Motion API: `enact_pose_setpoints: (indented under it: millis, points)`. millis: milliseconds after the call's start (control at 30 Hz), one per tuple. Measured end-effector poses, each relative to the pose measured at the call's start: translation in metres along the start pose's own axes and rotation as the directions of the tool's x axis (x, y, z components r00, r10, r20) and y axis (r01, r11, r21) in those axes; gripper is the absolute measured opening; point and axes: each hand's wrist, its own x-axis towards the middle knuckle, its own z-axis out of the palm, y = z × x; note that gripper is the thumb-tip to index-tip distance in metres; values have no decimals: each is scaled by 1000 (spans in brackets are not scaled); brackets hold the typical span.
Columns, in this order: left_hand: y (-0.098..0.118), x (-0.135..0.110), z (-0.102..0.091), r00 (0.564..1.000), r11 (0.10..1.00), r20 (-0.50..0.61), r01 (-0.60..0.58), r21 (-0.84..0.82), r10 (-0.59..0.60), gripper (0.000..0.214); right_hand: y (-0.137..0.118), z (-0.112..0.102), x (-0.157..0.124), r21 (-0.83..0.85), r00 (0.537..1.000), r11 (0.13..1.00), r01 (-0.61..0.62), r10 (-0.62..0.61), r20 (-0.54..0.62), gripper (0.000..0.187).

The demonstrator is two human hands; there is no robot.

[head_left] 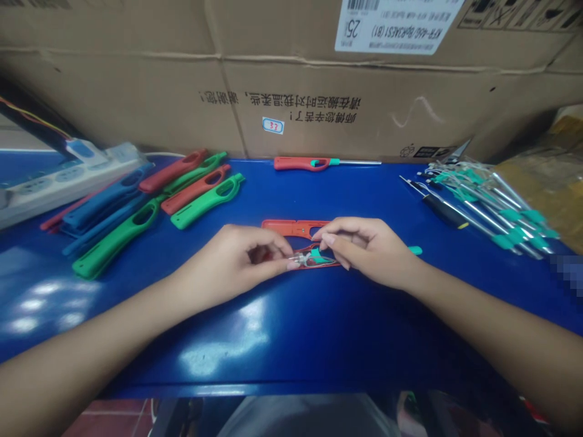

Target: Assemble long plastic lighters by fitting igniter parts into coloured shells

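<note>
My left hand (248,252) is closed in a pinch at the left end of an open red lighter shell half (310,267). Thumb and fingers grip a small clear part (298,258), its far end hidden by my fingers. Inside the shell lie a teal piece (316,254) and a thin pale wire (321,264). Over the right end, my right hand (368,246) is closed, thumb against fingertips; what is between them is too small to tell. A teal tip (415,250) shows beyond this hand. Just behind lies another red shell half (285,228), partly covered by my right fingers.
An assembled red lighter (296,163) lies at the back against a cardboard box (159,103). Red, green and blue shell halves (116,243) are grouped left, beside a white power strip (68,182). Metal tubes with teal parts (501,212) and a black-handled tool (446,210) lie right.
</note>
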Motion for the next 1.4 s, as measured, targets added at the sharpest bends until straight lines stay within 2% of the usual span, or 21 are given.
enact_pose_setpoints:
  millis: [200, 433, 533, 633, 700, 767, 833, 900, 1067, 1400]
  points:
    - [-3, 1, -5, 993, 986, 59, -106, 130, 99, 13, 2, -1, 0, -11, 1000, 1000, 12, -12, 7, 24]
    - [0, -3, -5, 996, 972, 29, -92, 216, 88, 16, 0, 0, -3, -60, 997, 995, 82, -81, 9, 19]
    - [3, -4, -6, 993, 968, 50, -117, 222, 109, 14, 1, -1, -4, -146, 985, 974, 172, -173, 4, 16]
    - [5, -5, -7, 991, 961, 52, -133, 241, 124, 15, 2, -3, -5, -331, 935, 878, 346, -350, 50, 16]
    - [4, -6, -7, 991, 959, 45, -130, 254, 123, 15, 3, -4, -6, -445, 883, 768, 460, -449, 139, 20]
    - [3, -6, -6, 993, 960, 41, -120, 254, 113, 15, 3, -6, -6, -533, 832, 646, 546, -495, 252, 26]
    - [2, -5, -5, 994, 963, 38, -112, 246, 106, 15, 4, -7, -6, -612, 806, 536, 581, -481, 343, 29]
    - [1, -5, -4, 993, 964, 32, -119, 239, 115, 14, 6, -8, -6, -662, 810, 479, 577, -441, 387, 30]
    - [1, -4, -3, 991, 966, 21, -136, 221, 135, 14, 8, -8, -5, -668, 818, 476, 572, -394, 419, 29]
    - [2, -6, -4, 992, 963, -9, -122, 242, 128, 17, 8, -9, -5, -662, 801, 455, 595, -407, 440, 28]
